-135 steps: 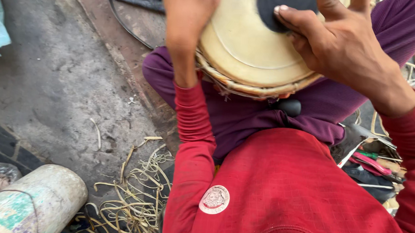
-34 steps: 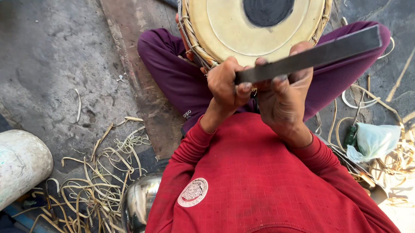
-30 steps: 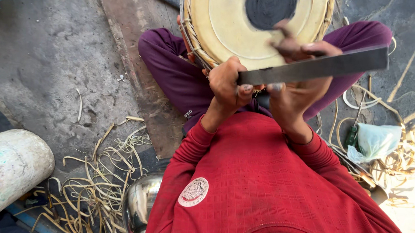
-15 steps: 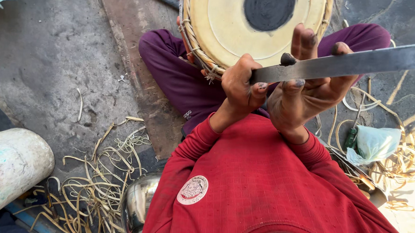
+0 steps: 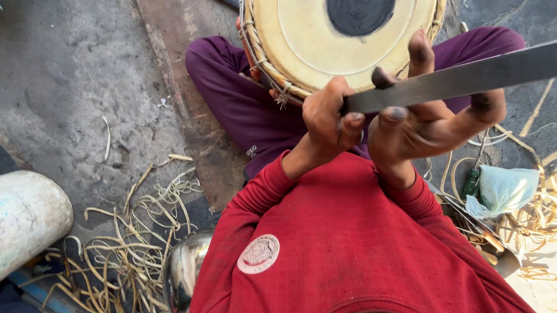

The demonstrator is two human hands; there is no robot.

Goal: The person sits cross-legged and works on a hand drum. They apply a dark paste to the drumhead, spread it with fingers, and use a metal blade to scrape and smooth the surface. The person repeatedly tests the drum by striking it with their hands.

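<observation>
From my feed I look down on a long flat grey metal blade (image 5: 476, 77) held level across the lap, running from the middle out past the right edge of view. My left hand (image 5: 329, 121) is closed into a fist round the blade's near end, thumb tucked over the fingers. My right hand (image 5: 427, 122) cups the blade from beneath, fingers spread wide and pointing up, with dark-stained fingertips (image 5: 419, 49) rising above the upper edge of the metal; it supports rather than clamps it.

Just beyond the hands, a round hand drum with a cream skin head and a black centre patch (image 5: 334, 37) rests tilted between purple-trousered legs (image 5: 243, 105), its rim laced with woven tan strapping. Red sleeves cover both forearms.

On the grey concrete floor (image 5: 62, 84), pale cut strips of cane or hide (image 5: 124, 256) lie scattered to the left, beside a worn whitish cylinder (image 5: 12, 226). A shiny metal pot (image 5: 182, 274) sits near my left elbow. To the right lies a crumpled pale-green plastic bag (image 5: 505, 188).
</observation>
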